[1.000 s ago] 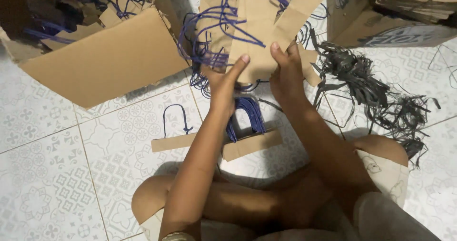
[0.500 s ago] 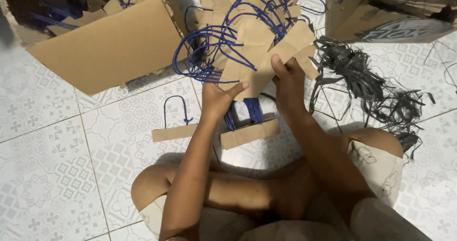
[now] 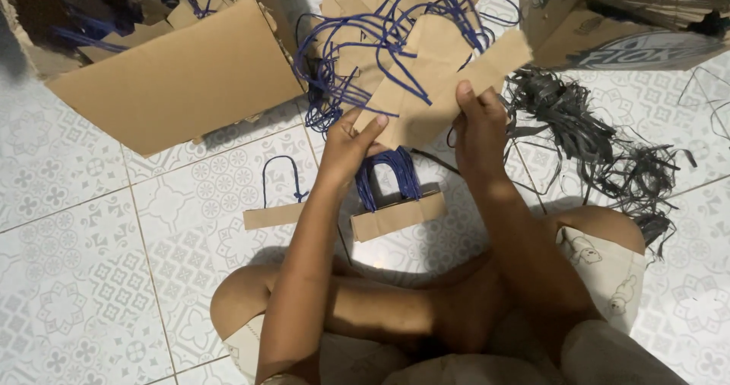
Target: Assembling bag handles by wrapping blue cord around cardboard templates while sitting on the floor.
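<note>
1. Left hand: fingers clasped on the near-left end of a brown cardboard strip, thumb on top.
2. Right hand: gripping the same strip near its middle, thumb pressed on its face.
3. Cardboard strip: held tilted above the floor, far end rising to the right; a blue cord loop hangs from it.
4. Stack of finished strips with blue cord handles: lying on the tiled floor, just near of the hands.
5. Single strip with one blue loop: flat on the floor, left of the stack.
6. Heap of loose strips and blue cords: far of the hands.
7. Open cardboard box: far left, flap down.
8. Tangle of black strips: right, on the floor.
9. Second cardboard box: far right.
</note>
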